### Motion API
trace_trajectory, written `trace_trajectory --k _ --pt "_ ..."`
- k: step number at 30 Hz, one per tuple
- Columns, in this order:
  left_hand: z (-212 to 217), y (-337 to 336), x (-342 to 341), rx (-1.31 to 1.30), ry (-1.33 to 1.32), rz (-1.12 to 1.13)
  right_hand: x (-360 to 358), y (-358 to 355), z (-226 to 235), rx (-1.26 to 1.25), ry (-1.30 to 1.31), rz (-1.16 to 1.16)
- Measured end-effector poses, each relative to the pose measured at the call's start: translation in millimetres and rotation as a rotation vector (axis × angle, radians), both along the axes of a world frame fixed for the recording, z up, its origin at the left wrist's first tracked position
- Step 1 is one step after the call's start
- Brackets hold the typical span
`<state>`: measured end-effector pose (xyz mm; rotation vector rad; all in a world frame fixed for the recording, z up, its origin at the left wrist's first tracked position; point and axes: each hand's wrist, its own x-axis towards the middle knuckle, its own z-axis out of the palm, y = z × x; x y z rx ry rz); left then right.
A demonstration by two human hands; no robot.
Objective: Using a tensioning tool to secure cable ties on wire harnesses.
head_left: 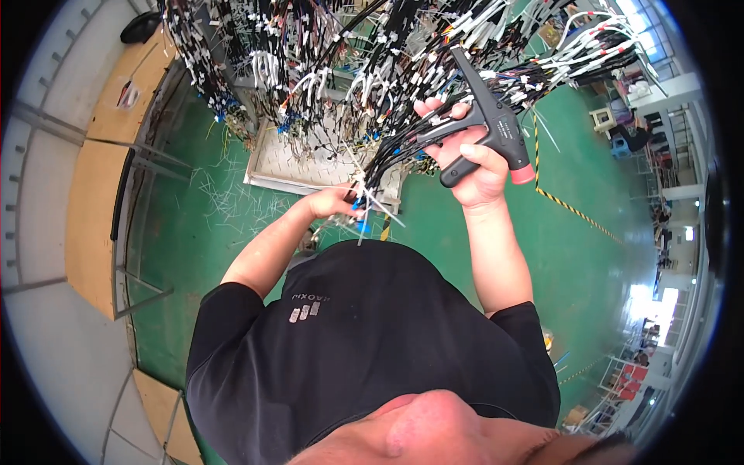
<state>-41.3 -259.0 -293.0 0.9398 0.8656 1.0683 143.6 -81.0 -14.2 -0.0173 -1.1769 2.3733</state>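
In my right hand (484, 182) is a black cable tie gun (505, 128) with a pinkish-red end cap. My fingers and thumb wrap around its handle, and its long nose points up and away from me. My left hand (329, 203) is closed on the lower end of a black wire bundle (380, 164), just in front of my torso. Blue connectors (363, 226) hang below the fingers. Thin white cable ties (387, 211) stick out across the bundle beside the left hand. The gun is held to the right of the bundle, apart from those ties.
Dense wire harnesses (310, 46) hang ahead of me, over a pale tray-like surface (287, 167). Cut tie tails (225, 201) litter the green floor. Wooden-topped tables (97, 209) line the left side. Yellow-black floor tape (577, 209) runs along the right.
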Motion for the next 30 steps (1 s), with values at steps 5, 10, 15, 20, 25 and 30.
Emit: trace_trajectory --k 5,10,15,20,25,30 --pt "79.0 -51.2 -39.2 -0.336 -0.302 -0.161 17.9 4.4 -36.3 -0.038 -0.093 -0.077" --pt "95.6 -76.0 -58.6 -0.415 -0.244 -0.132 43.1 -24.4 -74.9 -0.157 -0.119 -0.187" --pt "118.9 -81.5 -56.4 -0.418 -0.330 -0.153 67.3 -45.5 -90.4 -0.075 -0.160 -0.293" --pt "129.5 -90.8 -53.5 -0.288 -0.543 -0.299 102.6 -56.2 -132.9 0.089 -0.195 -0.437" --pt "142.3 -112.7 -31.5 -0.349 -0.621 -0.259 130.4 -54.9 -132.9 0.155 -0.245 -0.460" --pt "172.0 -129.4 -5.8 -0.383 -0.548 -0.250 150.5 -41.9 -115.0 0.307 -0.386 -0.339"
